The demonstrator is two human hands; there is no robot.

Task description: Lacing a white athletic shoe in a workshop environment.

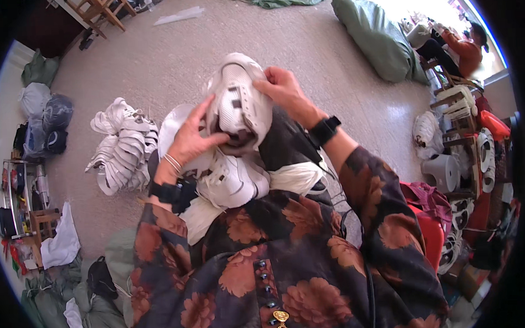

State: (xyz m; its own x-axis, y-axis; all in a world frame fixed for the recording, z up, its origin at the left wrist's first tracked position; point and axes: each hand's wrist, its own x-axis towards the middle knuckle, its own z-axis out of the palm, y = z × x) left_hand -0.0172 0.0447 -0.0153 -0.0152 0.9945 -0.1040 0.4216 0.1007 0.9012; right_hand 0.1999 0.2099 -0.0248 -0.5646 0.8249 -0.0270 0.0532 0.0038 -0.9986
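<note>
A white mesh sneaker (234,72) is held up over my lap, its toe pointing away from me. No lace shows in its eyelets. My left hand (187,137) grips it by the side and the collar, the thumb at the shoe's opening. On the other side, near the toe, the fingers of my right hand (286,92) are pinched against the upper. Below it another white sneaker (231,181) rests in my lap. Bundles of off-white laces (297,177) lie across my lap on both sides of that shoe.
Left of my knees, a pile of white sneakers (126,148) sits on the floor. A large green sack (379,41) lies at the far right, near a seated person (464,50). Shelves of shoes, a grey bucket (442,172) and a red stool (428,236) stand on my right.
</note>
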